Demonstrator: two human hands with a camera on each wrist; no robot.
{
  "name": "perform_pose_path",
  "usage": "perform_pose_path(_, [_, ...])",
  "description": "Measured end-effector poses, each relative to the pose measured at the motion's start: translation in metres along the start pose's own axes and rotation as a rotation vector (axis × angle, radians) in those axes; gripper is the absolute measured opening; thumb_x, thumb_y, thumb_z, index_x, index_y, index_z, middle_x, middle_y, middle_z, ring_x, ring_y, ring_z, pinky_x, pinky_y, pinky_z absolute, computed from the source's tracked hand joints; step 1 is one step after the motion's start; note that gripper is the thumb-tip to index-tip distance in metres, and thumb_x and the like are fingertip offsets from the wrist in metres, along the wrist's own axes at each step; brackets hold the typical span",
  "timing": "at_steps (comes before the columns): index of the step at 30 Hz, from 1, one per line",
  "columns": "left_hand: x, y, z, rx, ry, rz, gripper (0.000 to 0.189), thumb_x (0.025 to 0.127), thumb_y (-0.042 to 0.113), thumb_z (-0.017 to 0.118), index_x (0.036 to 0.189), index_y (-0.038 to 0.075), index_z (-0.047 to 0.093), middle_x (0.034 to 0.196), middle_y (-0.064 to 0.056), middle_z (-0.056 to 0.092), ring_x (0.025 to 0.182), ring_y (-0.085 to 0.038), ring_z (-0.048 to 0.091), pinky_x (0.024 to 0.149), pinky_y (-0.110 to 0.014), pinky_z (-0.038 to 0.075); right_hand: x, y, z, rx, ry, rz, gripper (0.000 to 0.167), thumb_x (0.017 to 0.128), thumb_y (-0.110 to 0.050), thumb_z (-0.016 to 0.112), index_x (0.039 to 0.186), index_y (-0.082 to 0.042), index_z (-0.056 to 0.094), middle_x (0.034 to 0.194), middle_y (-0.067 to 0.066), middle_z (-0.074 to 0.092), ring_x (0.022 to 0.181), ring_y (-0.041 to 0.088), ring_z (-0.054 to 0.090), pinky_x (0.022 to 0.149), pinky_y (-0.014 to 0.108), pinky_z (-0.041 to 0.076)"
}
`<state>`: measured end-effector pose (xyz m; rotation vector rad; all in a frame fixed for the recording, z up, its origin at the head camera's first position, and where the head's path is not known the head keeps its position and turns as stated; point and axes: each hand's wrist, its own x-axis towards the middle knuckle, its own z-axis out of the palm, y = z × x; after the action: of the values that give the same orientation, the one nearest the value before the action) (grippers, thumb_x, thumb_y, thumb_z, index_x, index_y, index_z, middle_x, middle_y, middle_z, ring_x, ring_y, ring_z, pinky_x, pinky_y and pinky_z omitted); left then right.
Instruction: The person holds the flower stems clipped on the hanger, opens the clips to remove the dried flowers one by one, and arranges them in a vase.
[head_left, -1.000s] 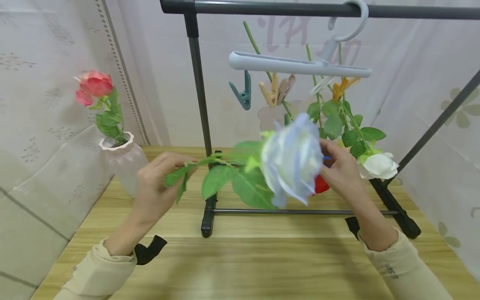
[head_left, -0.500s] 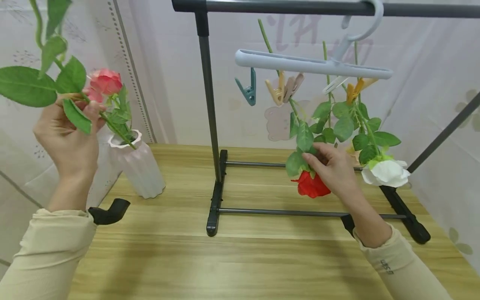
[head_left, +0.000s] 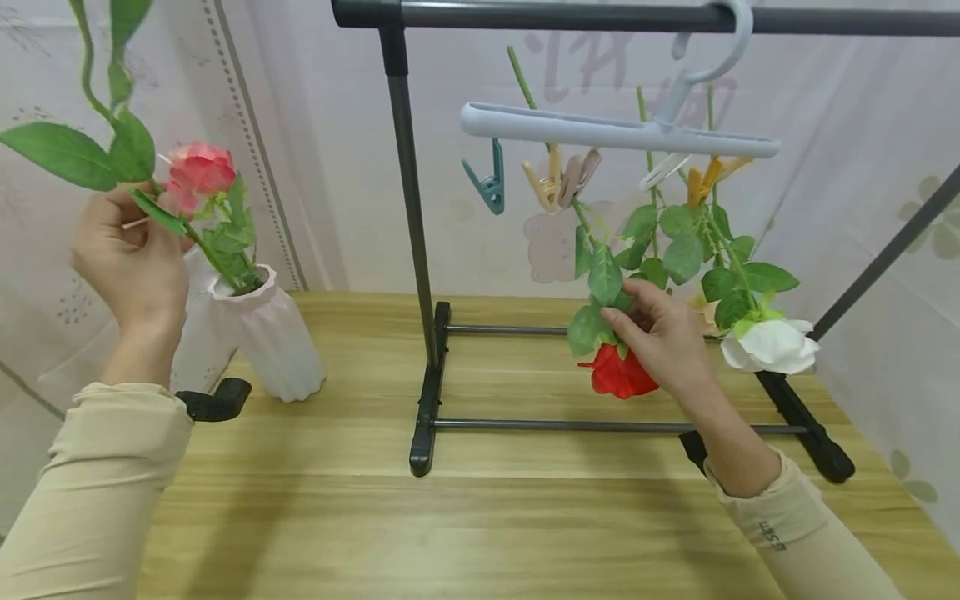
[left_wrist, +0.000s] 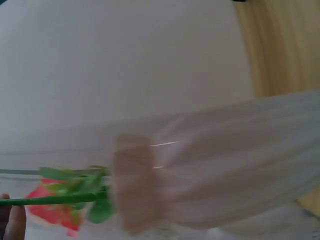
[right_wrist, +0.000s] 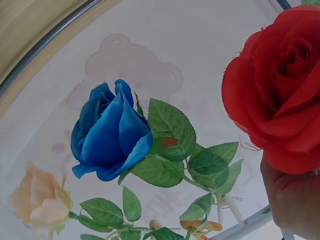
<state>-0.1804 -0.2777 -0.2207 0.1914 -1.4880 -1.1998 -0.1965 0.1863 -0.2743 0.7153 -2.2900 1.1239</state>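
At the left, my left hand pinches the green stem of a leafy artificial rose; its bloom is out of view above. The stem's lower end reaches the mouth of a pale pink-and-white fluted vase; how deep it goes is hard to tell. A pink-red rose stands in that vase. My right hand holds a red rose near its bloom, fingers about the stem and leaves. This rose hangs bloom down below the clothespins of a light-blue hanger.
A black rack carries the hanger. A white rose, a blue rose and a peach rose hang there too. A teal clothespin holds nothing. The wooden table spreads in front.
My left hand has carried the pale blue rose from before the rack to the vase, turning it bloom up, and its stem has lowered to the vase mouth. My right hand stays at the red rose.
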Motion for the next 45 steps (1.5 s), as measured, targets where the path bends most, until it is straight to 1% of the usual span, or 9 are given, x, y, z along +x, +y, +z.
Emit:
perform_pose_path(6, [-0.015,-0.041,-0.008,0.324,-0.044,-0.009,0.028,0.088,0.011,0.054,0.072,0.034,0.054,0.062,0.032,0.046,0.057,0.014,0.043,0.065,-0.01,0.035,0.0,-0.001,0.0,-0.006,0.0,-0.003,0.025,0.086,-0.007,0.067,0.11,-0.002,0.064,0.072,0.008,0.065,0.053,0.006,0.047,0.047,0.015,0.038])
perform_pose_path(11, [-0.025,-0.063,-0.016,0.558,-0.131,-0.086,0.016,0.085,0.018,0.054,0.09,0.017,0.069,0.062,0.038,0.038,0.064,0.018,0.034,0.084,-0.023,0.035,0.0,-0.001,-0.001,-0.008,-0.001,0.003,0.025,0.086,-0.007,0.066,0.111,-0.002,0.064,0.07,0.008,0.063,0.052,0.007,0.044,0.046,0.015,0.036])
perform_pose_path(13, [-0.028,-0.068,-0.018,0.608,-0.154,-0.09,0.024,0.085,0.02,0.054,0.098,0.008,0.07,0.066,0.028,0.048,0.068,0.016,0.033,0.089,-0.032,0.035,0.0,-0.001,-0.001,-0.017,0.002,0.003,0.025,0.086,-0.007,0.067,0.111,-0.002,0.064,0.07,0.008,0.063,0.052,0.007,0.044,0.046,0.015,0.036])
perform_pose_path(17, [-0.032,-0.073,-0.018,0.608,-0.176,-0.064,0.025,0.083,0.019,0.056,0.095,0.001,0.07,0.079,0.012,0.052,0.085,-0.004,0.048,0.098,-0.038,0.03,0.0,-0.002,-0.001,-0.035,0.008,-0.001,0.025,0.086,-0.007,0.067,0.11,-0.002,0.064,0.07,0.008,0.064,0.052,0.007,0.045,0.046,0.015,0.037])
perform_pose_path(21, [-0.033,-0.074,-0.021,0.554,-0.207,-0.074,0.028,0.083,0.018,0.057,0.097,-0.004,0.068,0.08,0.026,0.037,0.11,-0.027,0.047,0.107,-0.032,0.022,0.001,-0.001,0.0,-0.051,0.016,-0.014,0.023,0.086,-0.005,0.067,0.108,-0.001,0.065,0.067,0.007,0.061,0.052,0.007,0.045,0.046,0.015,0.037])
perform_pose_path(30, [-0.028,-0.062,-0.024,0.464,-0.286,-0.367,0.019,0.083,0.02,0.055,0.1,0.028,0.06,0.089,0.022,0.041,0.089,0.004,0.04,0.086,-0.021,0.032,0.002,-0.001,0.002,-0.059,0.014,-0.005,0.022,0.086,-0.006,0.067,0.107,-0.002,0.064,0.065,0.005,0.059,0.051,0.009,0.043,0.045,0.016,0.036])
perform_pose_path(35, [-0.029,-0.058,-0.019,0.456,-0.315,-0.328,0.007,0.085,0.033,0.061,0.086,0.037,0.055,0.09,0.024,0.038,0.092,0.007,0.035,0.098,-0.032,0.028,0.002,-0.001,0.002,-0.046,0.018,-0.001,0.021,0.086,-0.006,0.067,0.107,-0.002,0.065,0.066,0.006,0.06,0.051,0.008,0.044,0.045,0.016,0.036])
perform_pose_path(41, [-0.028,-0.064,-0.017,0.538,-0.333,-0.309,0.019,0.086,0.039,0.06,0.07,0.031,0.053,0.073,0.025,0.04,0.074,0.009,0.033,0.086,-0.03,0.032,0.0,-0.002,0.002,-0.044,0.008,0.017,0.022,0.086,-0.007,0.067,0.107,-0.002,0.065,0.067,0.006,0.061,0.051,0.008,0.046,0.045,0.016,0.038])
perform_pose_path(45, [-0.039,-0.062,-0.015,0.494,-0.261,-0.263,0.02,0.088,0.035,0.057,0.096,0.019,0.067,0.091,0.023,0.041,0.097,-0.001,0.041,0.097,-0.03,0.029,-0.001,-0.002,0.002,-0.07,0.01,0.015,0.022,0.085,-0.006,0.068,0.107,-0.002,0.065,0.068,0.005,0.061,0.052,0.009,0.047,0.046,0.016,0.04])
